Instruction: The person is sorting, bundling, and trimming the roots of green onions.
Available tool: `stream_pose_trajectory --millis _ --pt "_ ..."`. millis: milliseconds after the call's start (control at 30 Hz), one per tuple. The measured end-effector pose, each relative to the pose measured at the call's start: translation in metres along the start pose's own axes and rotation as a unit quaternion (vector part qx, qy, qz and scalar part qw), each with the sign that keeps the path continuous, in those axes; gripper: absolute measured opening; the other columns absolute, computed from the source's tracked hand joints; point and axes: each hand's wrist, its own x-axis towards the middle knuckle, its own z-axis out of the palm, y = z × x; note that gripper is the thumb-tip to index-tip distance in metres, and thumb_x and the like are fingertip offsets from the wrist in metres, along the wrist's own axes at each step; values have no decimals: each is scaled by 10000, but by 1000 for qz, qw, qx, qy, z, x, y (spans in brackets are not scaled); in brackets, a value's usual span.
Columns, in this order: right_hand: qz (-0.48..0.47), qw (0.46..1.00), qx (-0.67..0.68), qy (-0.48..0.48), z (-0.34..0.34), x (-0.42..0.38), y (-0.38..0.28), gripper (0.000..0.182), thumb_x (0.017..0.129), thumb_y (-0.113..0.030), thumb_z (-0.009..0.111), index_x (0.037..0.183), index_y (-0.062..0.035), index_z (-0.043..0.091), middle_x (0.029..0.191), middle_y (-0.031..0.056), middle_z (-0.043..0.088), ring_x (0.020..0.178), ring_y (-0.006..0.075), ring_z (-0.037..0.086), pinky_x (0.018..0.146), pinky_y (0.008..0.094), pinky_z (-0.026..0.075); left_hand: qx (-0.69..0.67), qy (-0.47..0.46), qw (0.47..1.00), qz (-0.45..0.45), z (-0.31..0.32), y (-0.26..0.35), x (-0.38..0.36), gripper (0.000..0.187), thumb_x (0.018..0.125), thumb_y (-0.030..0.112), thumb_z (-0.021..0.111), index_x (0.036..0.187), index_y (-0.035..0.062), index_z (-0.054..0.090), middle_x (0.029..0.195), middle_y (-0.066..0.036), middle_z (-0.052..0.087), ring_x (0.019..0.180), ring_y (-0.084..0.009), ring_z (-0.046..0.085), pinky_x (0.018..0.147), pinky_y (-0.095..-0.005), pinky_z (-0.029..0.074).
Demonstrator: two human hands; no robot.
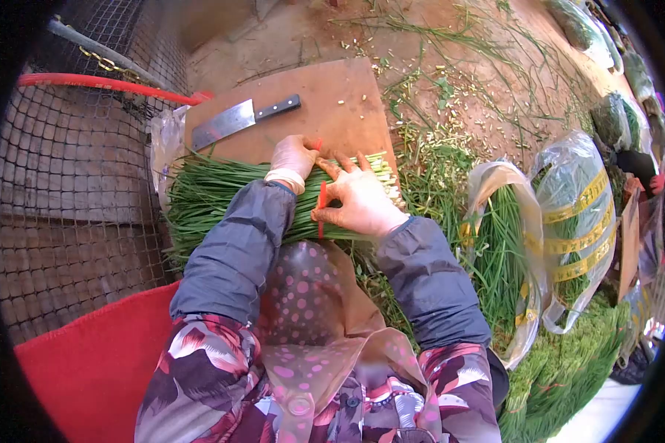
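Both hands [332, 184] pinch a red band [322, 199] around chives [214, 192] lying left-right.

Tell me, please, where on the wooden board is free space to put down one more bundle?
The board is bare between the cleaver and its right edge, with only a few scraps. Its near edge is crowded: the chive bundle lies there under the left hand and right hand.
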Motion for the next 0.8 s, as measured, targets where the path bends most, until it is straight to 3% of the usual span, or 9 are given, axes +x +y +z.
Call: stream_pose_trajectory --millis 67,133,300,367,400,500,567,667,800 --pt "2 1000 9 -6 -1 -5 -5 213 734 -411 710 795 -207 732 1385 115 492 1371 359 303 1128 574 159 -46 -11 999 3 -3 -1 -9 249 758 195 728 924 9 724 858 -134 716 797 -191 679 742 -303 520" --pt "-33 993 21 108 2 -17 -19 149 719 -351 733 774 -212 722 1352 71 530 1368 351 312 1129 565 168 -122 -17 992 24 1 -13 -8 235 787 168 712 954 3 717 839 -118 717 770 -140 658 717 -279 510" --pt "-88 984 -16 152 -6 -25 -61 106 694 -182 750 786 -180 698 1058 23 665 1107 261 571 900 454 438 -76 1 996 37 0 -7 -16 228 799 186 720 942 8 714 845 -134 712 771 -158 666 712 -287 511" --pt "97 991 61 68 -2 -16 -61 118 740 -194 735 843 -139 714 844 56 694 843 244 659 740 372 502 78 80 983 144 0 -8 -19 203 799 173 718 935 23 716 818 -142 703 742 -169 663 684 -297 514" --pt "102 976 102 164 4 -6 -59 173 809 -283 661 792 -116 701 645 123 637 648 314 647 609 421 510 77 128 967 208 2 -12 -22 191 794 164 710 931 31 714 791 -138 694 721 -180 654 677 -315 511" --pt "303 904 301 23 5 27 -27 246 805 -309 644 851 -80 721 720 65 704 693 202 683 673 330 523 -123 -22 989 73 -8 -12 -21 207 788 168 699 929 17 706 800 -137 696 735 -191 652 706 -333 507" --pt "356 882 308 -29 13 43 -11 265 808 -310 640 873 -67 725 730 38 717 702 145 686 701 298 523 -173 -68 981 58 -10 -21 -13 211 771 209 681 906 51 719 883 -174 693 820 -296 672 757 -376 506" --pt "378 867 322 -41 14 49 -9 226 817 -234 631 867 -30 714 717 73 713 675 139 686 656 270 532 -132 -77 986 73 -15 -21 -10 200 781 135 689 925 -3 700 804 -101 695 742 -117 605 708 -290 489" --pt "414 837 356 -35 2 52 -24 181 817 -143 626 865 17 694 711 101 703 649 140 681 592 248 537 -166 -145 972 79 -22 -29 -8 210 783 143 693 934 -3 703 821 -93 699 744 -118 601 718 -297 493"
